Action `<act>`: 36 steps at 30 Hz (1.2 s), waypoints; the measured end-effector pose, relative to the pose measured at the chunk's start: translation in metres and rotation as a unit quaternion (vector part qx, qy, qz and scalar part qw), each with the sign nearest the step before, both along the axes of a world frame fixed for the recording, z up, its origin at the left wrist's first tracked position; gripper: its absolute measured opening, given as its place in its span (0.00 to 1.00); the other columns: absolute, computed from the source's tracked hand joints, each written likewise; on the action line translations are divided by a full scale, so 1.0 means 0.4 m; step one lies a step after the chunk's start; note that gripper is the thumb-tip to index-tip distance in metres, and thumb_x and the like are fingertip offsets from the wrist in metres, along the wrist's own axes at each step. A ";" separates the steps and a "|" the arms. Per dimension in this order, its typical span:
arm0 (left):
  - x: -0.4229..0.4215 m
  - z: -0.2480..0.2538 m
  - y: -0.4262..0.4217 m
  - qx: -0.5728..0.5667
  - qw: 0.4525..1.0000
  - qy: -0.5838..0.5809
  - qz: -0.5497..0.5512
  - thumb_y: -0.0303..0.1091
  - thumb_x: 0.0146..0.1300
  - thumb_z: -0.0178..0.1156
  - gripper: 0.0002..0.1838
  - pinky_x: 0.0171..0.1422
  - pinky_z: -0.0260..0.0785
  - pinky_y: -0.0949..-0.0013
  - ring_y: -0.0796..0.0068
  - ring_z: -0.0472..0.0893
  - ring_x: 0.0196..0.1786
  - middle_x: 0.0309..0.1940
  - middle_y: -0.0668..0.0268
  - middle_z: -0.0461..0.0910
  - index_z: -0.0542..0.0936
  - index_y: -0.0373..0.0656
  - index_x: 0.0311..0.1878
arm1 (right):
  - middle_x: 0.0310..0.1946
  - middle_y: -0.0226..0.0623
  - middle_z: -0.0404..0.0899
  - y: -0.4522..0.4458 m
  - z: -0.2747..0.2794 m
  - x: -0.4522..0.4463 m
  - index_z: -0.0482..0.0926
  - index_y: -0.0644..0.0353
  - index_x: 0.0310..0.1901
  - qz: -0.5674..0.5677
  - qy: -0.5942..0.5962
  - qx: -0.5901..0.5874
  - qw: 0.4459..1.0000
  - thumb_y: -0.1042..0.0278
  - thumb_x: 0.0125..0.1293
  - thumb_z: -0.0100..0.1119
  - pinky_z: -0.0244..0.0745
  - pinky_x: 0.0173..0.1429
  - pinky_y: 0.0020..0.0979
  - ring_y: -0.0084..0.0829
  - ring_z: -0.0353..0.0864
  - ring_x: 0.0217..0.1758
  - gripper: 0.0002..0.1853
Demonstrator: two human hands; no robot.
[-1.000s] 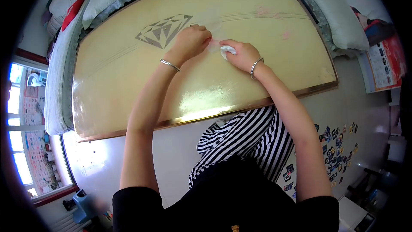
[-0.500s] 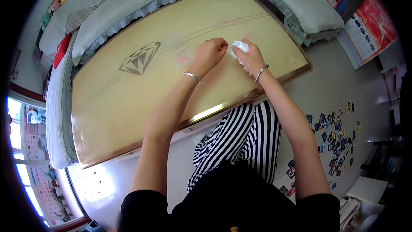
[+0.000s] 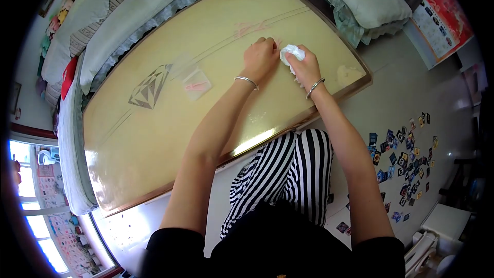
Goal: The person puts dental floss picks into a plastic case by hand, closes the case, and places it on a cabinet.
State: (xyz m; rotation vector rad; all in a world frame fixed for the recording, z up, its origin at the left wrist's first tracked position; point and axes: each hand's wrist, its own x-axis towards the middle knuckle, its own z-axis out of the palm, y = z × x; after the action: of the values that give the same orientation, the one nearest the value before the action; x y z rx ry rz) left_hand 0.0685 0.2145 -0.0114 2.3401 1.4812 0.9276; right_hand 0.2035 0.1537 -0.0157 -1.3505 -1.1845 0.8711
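A wide yellow table point(image 3: 154, 159) with a metallic rim lies in front of me. Over its right half, my left hand point(image 3: 261, 57) is closed, fingertips pressed together; whatever they hold is too small to make out. My right hand point(image 3: 307, 67) is wrapped round a crumpled white tissue point(image 3: 293, 54), just right of the left hand. Thin pink pieces point(image 3: 250, 29) lie on the tabletop beyond my left hand. To its left rests a clear square packet point(image 3: 196, 84) with pink pieces, beside a grey diamond pattern point(image 3: 150, 87).
Light sofas point(image 3: 360, 0) border the table's far and left sides. Many small cards point(image 3: 406, 162) are scattered over the floor at the right. A red and white box point(image 3: 437, 25) stands at the upper right, and a white stool point(image 3: 446, 221) at the lower right.
The view has turned right. Both hands have moved rightward over the table, away from the diamond pattern. The clear packet, hidden by the left hand earlier, now shows fully, and more of the tissue is visible.
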 end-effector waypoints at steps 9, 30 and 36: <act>-0.015 -0.005 0.024 -0.012 0.994 0.107 -0.009 0.36 0.53 0.57 0.09 0.38 0.73 0.56 0.54 0.80 0.35 0.28 0.54 0.79 0.81 0.40 0.29 | 0.21 0.31 0.75 -0.003 -0.012 0.000 0.76 0.63 0.34 0.007 -0.013 0.020 1.000 0.63 0.58 0.59 0.66 0.25 0.24 0.20 0.72 0.21 0.10; -0.263 0.076 -0.213 -0.352 0.805 -0.477 0.006 0.30 0.65 0.54 0.09 0.40 0.77 0.73 0.74 0.81 0.30 0.30 0.62 0.79 0.75 0.32 0.37 | 0.20 0.30 0.76 -0.055 0.039 -0.044 0.79 0.60 0.38 0.073 0.024 0.016 0.997 0.57 0.60 0.59 0.65 0.22 0.22 0.18 0.72 0.20 0.14; -0.336 0.038 -0.272 -0.346 0.820 -0.455 -0.018 0.27 0.62 0.56 0.07 0.41 0.77 0.75 0.75 0.81 0.32 0.32 0.62 0.79 0.75 0.32 0.40 | 0.21 0.26 0.74 -0.173 0.070 -0.208 0.78 0.62 0.41 0.226 0.107 -0.088 0.964 0.59 0.61 0.58 0.64 0.20 0.20 0.17 0.71 0.18 0.14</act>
State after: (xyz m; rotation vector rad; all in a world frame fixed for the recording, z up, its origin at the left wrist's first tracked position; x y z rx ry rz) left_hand -0.0658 0.1056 0.0039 1.1129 1.0622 1.0303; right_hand 0.1204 0.0843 0.0124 -1.1008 -1.2880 1.4396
